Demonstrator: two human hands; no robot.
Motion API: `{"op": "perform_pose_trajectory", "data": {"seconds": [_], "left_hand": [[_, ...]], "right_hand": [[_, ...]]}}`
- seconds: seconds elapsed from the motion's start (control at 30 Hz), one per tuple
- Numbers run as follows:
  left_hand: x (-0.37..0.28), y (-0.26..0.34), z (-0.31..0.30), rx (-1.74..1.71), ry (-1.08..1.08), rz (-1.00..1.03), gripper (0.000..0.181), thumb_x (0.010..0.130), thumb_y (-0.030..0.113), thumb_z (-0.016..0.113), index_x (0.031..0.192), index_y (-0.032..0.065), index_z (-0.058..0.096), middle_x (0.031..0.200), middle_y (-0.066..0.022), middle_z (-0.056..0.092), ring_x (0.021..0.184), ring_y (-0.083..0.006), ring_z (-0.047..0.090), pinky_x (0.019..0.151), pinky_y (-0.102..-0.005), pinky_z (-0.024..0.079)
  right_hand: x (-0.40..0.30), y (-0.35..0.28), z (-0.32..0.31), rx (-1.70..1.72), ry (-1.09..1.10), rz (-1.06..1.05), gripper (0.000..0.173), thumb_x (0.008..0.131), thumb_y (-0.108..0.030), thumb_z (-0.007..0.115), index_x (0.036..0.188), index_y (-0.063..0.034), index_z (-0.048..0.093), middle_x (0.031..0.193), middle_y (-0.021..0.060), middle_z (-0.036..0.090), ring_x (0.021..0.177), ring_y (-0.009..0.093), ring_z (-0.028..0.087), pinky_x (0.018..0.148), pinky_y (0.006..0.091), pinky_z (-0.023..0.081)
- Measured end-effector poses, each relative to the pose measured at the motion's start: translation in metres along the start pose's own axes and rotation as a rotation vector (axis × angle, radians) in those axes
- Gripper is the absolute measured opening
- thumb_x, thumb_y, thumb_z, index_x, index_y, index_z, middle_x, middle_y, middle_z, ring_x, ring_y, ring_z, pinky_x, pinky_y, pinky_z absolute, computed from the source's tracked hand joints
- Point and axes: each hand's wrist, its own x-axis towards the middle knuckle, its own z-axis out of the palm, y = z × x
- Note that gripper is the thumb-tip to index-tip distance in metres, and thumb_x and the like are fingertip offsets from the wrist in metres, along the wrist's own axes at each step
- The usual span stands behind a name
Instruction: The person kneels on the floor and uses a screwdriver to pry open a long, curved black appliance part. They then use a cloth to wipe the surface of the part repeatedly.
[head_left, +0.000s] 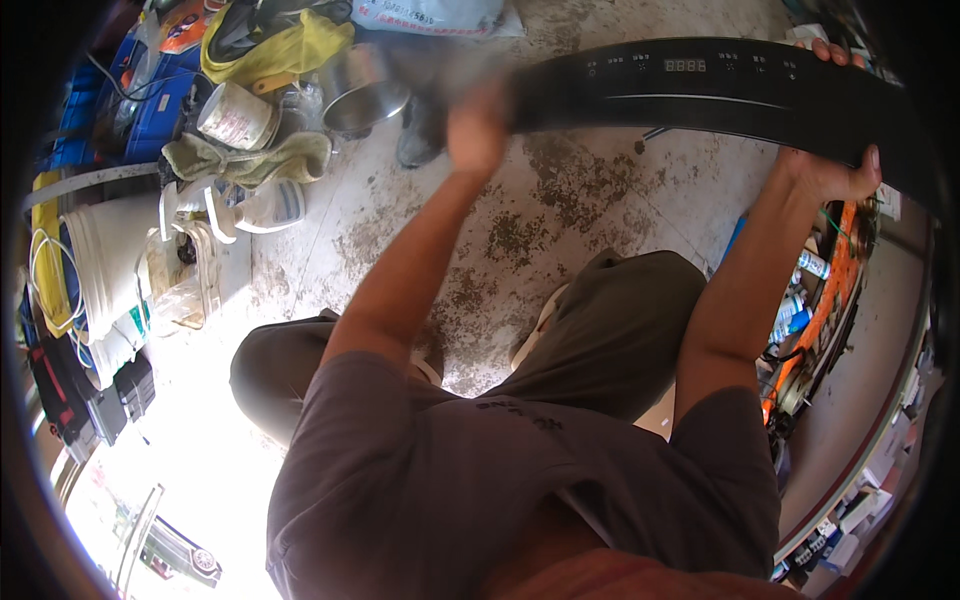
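Observation:
A long black glossy appliance control panel (660, 94) with touch icons and an unlit digit display (685, 66) spans the upper right, raised above the floor. My right hand (825, 176) holds it near its right part. The palm and thumb are at the near edge, and fingertips show over the far edge. My left hand (480, 131) is at the panel's left end, blurred by motion. A greyish smear lies just beyond it. Whether those fingers grip the panel or something else cannot be made out.
Stained concrete floor (570, 187) lies between my knees and the panel. To the left are a metal pot (364, 97), a dirty white tub (238, 116), a work glove (247, 159) and blue crates (157, 112). Spray cans (789, 315) and an orange strip (817, 315) lie at right.

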Motion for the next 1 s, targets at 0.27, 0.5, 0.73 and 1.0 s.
{"op": "perform_pose_trajectory", "data": {"seconds": [0.27,0.5,0.73,1.0], "left_hand": [[0.066,0.122,0.003,-0.175,0.122,0.189,0.041,0.080,0.009,0.058,0.121,0.0121,0.060,0.115,-0.0152,0.061,0.104,-0.0279,0.059,0.092,-0.0418,0.042],[-0.027,-0.020,0.017,0.111,-0.061,-0.246,0.043,0.084,0.006,0.054,0.126,0.0151,0.059,0.126,-0.0198,0.057,0.112,-0.0346,0.056,0.099,-0.0414,0.039],[0.138,0.233,0.000,-0.233,0.276,0.293,0.039,0.078,0.015,0.065,0.115,0.0035,0.059,0.109,-0.0193,0.061,0.089,-0.0311,0.061,0.080,-0.0381,0.048],[0.033,0.070,0.007,0.017,-0.134,0.022,0.042,0.083,0.011,0.056,0.124,0.0111,0.059,0.117,-0.0194,0.060,0.102,-0.0332,0.059,0.090,-0.0413,0.046]], "right_hand": [[0.000,0.005,0.014,-0.031,-0.019,-0.010,0.082,0.061,-0.044,0.057,0.123,0.0081,0.044,0.114,0.0215,0.045,0.115,0.035,0.042,0.106,0.0514,0.029],[-0.009,0.013,0.040,-0.178,0.110,-0.104,0.087,0.067,-0.045,0.054,0.133,0.0078,0.036,0.130,0.0247,0.042,0.128,0.039,0.035,0.108,0.0525,0.026],[-0.024,0.009,0.028,0.152,0.273,0.057,0.075,0.076,-0.051,0.052,0.129,0.0020,0.045,0.118,0.0159,0.056,0.119,0.029,0.049,0.099,0.0385,0.041],[-0.015,0.002,0.027,-0.215,0.075,-0.149,0.086,0.080,-0.048,0.055,0.142,0.0040,0.025,0.142,0.0245,0.034,0.136,0.039,0.029,0.110,0.0463,0.028]]}}
